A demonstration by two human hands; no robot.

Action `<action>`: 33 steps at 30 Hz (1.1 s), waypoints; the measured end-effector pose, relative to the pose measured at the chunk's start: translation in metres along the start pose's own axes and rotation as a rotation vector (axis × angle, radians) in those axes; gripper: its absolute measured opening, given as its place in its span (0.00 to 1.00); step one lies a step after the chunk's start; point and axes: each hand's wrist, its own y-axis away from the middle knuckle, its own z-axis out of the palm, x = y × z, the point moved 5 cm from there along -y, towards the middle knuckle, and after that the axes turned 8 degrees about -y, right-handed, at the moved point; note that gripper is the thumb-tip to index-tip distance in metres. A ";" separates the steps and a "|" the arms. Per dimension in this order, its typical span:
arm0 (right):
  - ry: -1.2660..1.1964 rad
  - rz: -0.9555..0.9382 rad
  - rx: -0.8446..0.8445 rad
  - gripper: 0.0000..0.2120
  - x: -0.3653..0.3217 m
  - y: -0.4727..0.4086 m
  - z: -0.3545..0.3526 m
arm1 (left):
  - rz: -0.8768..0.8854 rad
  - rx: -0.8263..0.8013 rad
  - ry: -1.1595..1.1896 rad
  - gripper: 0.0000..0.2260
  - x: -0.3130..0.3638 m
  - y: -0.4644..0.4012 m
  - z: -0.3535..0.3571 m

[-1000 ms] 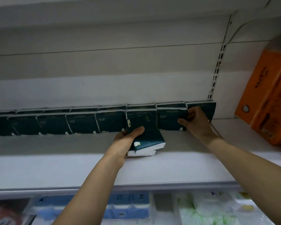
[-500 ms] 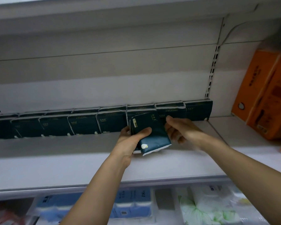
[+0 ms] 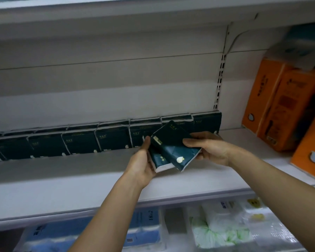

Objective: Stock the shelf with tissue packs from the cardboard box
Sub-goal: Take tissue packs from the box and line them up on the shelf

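Observation:
Two dark green tissue packs are held above the white shelf (image 3: 65, 180), one partly over the other. My right hand (image 3: 207, 149) grips the upper tissue pack (image 3: 173, 144), which is tilted, its thumb lying across the pack's face. My left hand (image 3: 144, 163) holds the lower tissue pack (image 3: 159, 159) from the left, thumb up along its edge. A row of several matching dark green packs (image 3: 80, 144) stands along the shelf's back wall. The cardboard box is out of view.
Orange tissue boxes (image 3: 278, 104) stand on the shelf to the right. A slotted upright (image 3: 219, 84) runs up the back wall. Blue packs (image 3: 144, 231) and white-green packs (image 3: 218, 231) lie on the shelf below.
My right hand left the row at the back and came onto the packs in my left hand. It now grips the top pack and has turned it away from the lower one.

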 end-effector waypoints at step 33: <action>0.828 -0.404 0.603 0.26 -0.016 -0.046 -0.137 | -0.046 0.045 -0.402 0.08 -0.009 -0.063 0.046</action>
